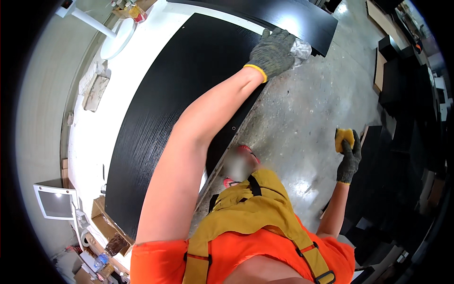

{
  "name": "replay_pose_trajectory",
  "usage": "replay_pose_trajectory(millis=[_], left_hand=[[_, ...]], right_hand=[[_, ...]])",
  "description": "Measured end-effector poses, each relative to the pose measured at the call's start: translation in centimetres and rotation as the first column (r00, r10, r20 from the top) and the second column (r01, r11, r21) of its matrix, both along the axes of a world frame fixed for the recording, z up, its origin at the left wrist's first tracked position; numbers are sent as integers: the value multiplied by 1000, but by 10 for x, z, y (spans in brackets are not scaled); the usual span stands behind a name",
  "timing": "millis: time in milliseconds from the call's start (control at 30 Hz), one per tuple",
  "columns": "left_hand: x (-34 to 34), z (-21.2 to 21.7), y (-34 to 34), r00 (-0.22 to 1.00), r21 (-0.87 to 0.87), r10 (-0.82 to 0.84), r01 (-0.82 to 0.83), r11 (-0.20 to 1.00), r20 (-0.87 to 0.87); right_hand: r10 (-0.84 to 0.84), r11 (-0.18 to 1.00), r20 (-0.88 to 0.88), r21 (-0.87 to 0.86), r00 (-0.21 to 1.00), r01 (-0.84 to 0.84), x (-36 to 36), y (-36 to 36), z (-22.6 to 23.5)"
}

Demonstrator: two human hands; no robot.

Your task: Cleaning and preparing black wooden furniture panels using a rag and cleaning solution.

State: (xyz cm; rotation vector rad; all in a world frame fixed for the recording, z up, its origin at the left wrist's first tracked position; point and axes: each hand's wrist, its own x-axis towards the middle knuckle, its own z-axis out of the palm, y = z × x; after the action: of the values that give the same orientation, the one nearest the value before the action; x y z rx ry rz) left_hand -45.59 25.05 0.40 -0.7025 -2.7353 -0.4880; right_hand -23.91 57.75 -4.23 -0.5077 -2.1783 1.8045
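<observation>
A long black wood-grain panel (175, 90) lies flat on the white worktable (90, 137). My left hand (273, 51), in a dark green knit glove with a yellow cuff, reaches over the panel's far right corner. Its fingers are closed on a crumpled whitish cloth (301, 51) that sticks out past the panel's edge. Off to the right, away from the table, my right hand (349, 163) wears a matching glove. Between its thumb and fingers is a yellow sponge (344, 140), held above the floor.
Another black panel (288, 21) lies beyond the far end. A white block (96, 87), a round white stand (118, 39) and a cardboard box (106, 220) line the table's left side. Stacked black boards (402, 165) stand on the right. Concrete floor (312, 104) runs between.
</observation>
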Motion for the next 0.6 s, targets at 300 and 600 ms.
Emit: replay_pose_trajectory(millis=[300,600], left_hand=[[80,5,-10,994,279,37,-7,960,-104],[417,44,-126,939,213,215,-276,937,268]], right_hand=[[271,961,-270,23,924,-275,-30,-54,60],[752,576,-379,-21,540,-817,-39,-311,107]])
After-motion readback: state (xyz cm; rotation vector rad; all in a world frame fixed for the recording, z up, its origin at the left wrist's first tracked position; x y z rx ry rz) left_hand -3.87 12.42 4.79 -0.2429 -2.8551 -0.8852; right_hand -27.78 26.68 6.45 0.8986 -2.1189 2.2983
